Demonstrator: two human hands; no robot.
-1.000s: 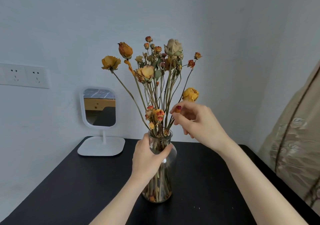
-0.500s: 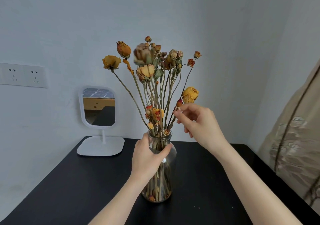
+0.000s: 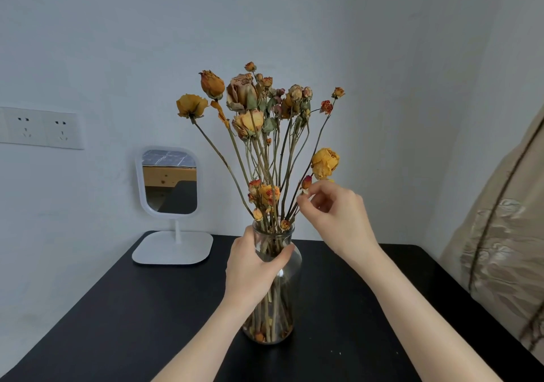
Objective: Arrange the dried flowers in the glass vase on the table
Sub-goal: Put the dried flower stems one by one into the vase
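A clear glass vase (image 3: 287, 290) stands on the black table (image 3: 147, 322), full of dried flowers (image 3: 253, 110) in yellow, orange and faded pink. My left hand (image 3: 250, 269) grips the vase around its neck and shoulder. To the right of the stems, my right hand (image 3: 335, 216) is raised with thumb and forefinger pinching a thin stem just below a small red bud (image 3: 306, 182). A yellow rose (image 3: 324, 162) hangs right above that hand.
A white stand mirror (image 3: 169, 184) sits at the table's back left, near the wall. Wall sockets (image 3: 41, 128) are mounted at left. A beige patterned curtain (image 3: 500, 249) hangs at the right, beyond the table's edge.
The large faded rose at the top swung from right of centre to left of centre. My right hand shifted slightly along the small bud's stem. My left hand stayed on the vase.
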